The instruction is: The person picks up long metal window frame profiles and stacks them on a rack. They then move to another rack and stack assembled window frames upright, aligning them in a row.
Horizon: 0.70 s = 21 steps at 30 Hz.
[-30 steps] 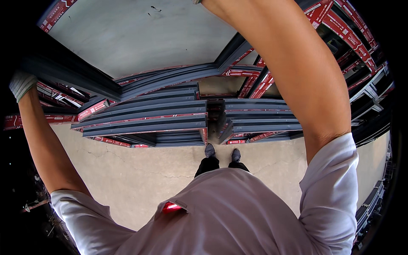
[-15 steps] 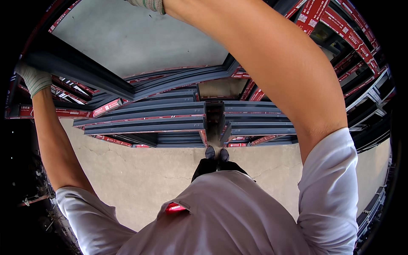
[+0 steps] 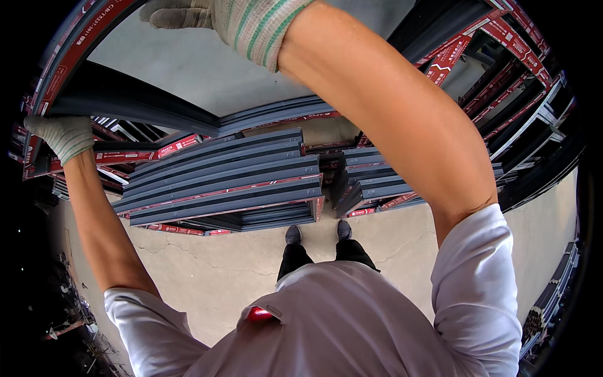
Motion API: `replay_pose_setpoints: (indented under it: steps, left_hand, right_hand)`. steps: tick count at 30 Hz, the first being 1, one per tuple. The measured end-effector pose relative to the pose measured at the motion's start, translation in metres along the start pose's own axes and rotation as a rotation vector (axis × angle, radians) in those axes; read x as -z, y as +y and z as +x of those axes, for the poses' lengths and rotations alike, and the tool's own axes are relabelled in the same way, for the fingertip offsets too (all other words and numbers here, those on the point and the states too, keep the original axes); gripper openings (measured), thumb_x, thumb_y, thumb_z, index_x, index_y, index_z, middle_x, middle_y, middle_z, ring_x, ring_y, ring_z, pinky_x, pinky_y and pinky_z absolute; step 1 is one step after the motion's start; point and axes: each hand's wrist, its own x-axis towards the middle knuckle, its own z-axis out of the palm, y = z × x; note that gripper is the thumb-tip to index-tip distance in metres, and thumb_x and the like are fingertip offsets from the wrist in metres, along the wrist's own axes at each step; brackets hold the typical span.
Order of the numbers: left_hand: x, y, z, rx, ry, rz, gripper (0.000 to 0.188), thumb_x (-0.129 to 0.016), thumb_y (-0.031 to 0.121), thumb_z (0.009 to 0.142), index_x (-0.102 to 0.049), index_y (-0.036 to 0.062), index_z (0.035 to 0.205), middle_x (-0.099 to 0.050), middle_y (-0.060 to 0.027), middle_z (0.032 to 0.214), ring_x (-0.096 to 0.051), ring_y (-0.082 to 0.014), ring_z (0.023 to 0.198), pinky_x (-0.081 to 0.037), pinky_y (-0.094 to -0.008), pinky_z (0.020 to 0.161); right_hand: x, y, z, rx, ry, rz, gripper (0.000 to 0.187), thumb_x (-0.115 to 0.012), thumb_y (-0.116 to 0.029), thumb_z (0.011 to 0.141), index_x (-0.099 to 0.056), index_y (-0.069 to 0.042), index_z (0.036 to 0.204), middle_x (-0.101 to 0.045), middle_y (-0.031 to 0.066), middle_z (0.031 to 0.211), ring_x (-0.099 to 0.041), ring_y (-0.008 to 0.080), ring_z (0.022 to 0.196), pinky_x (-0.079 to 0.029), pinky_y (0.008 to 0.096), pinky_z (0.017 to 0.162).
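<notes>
Framing of dark grey metal point(image 3: 135, 103), edged with red-printed film and set around a pale grey panel point(image 3: 188, 63), is held up across the upper part of the frame. The left hand point(image 3: 63, 135), in a knitted work glove, is clenched around the frame's bar at the upper left. The right hand point(image 3: 220, 16), gloved alike, is laid at the top edge of the frame over the panel; whether it is clasped around anything cannot be told, since the grip lies beyond the picture's edge.

The step in hand is judged to be the lifting or carrying of this framed piece at arm's length. Both grips would need to be kept firm and the piece kept level, clear of the stacks below.

Below it, at the middle of the frame, a stack of long grey profiles point(image 3: 226, 185) is piled on the concrete floor point(image 3: 207, 276), with a second pile point(image 3: 377, 185) just beside it to the right. More profiles are held in the racks point(image 3: 527, 119) at the right edge. Dark shoes point(image 3: 317, 232) are seen just before the stacks.
</notes>
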Motion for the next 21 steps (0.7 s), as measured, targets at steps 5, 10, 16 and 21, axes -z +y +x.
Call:
replay_pose_setpoints:
  steps: [5, 10, 16, 21]
  left_hand:
    - [0.012, -0.011, -0.001, 0.036, -0.028, 0.034, 0.099, -0.065, 0.075, 0.064, -0.043, 0.0075, 0.133, -0.042, -0.0194, 0.139, -0.040, -0.0340, 0.132, -0.035, -0.0512, 0.110]
    - [0.022, -0.025, 0.035, 0.029, -0.059, 0.021, 0.093, -0.063, 0.073, 0.071, -0.040, 0.0091, 0.134, -0.040, -0.0164, 0.141, -0.037, -0.0310, 0.133, -0.032, -0.0468, 0.112]
    - [0.010, -0.032, 0.042, 0.071, -0.122, -0.071, 0.098, -0.064, 0.078, 0.068, -0.043, 0.0091, 0.134, -0.043, -0.0126, 0.141, -0.038, -0.0275, 0.133, -0.029, -0.0448, 0.113]
    - [0.001, -0.024, 0.039, 0.065, -0.044, -0.092, 0.093, -0.059, 0.074, 0.077, -0.041, 0.0075, 0.140, -0.039, -0.0131, 0.146, -0.035, -0.0280, 0.136, -0.024, -0.0431, 0.116]
  right_hand:
    - [-0.005, 0.019, -0.008, 0.106, 0.021, -0.121, 0.049, -0.052, -0.054, 0.091, -0.052, -0.009, 0.110, -0.063, 0.0133, 0.086, -0.066, 0.0221, 0.071, -0.058, 0.0328, 0.060]
    - [-0.012, 0.020, -0.005, 0.107, 0.056, -0.138, 0.051, -0.052, -0.056, 0.089, -0.052, -0.011, 0.113, -0.063, 0.0158, 0.090, -0.067, 0.0237, 0.076, -0.058, 0.0330, 0.064]
    - [-0.012, 0.011, 0.016, 0.096, 0.210, -0.230, 0.053, -0.047, -0.040, 0.091, -0.050, 0.009, 0.111, -0.064, 0.0279, 0.089, -0.070, 0.0337, 0.077, -0.060, 0.0365, 0.057]
    - [-0.022, 0.001, 0.022, -0.005, 0.272, -0.174, 0.055, -0.052, -0.042, 0.090, -0.051, 0.007, 0.112, -0.065, 0.0259, 0.087, -0.070, 0.0316, 0.070, -0.060, 0.0359, 0.053]
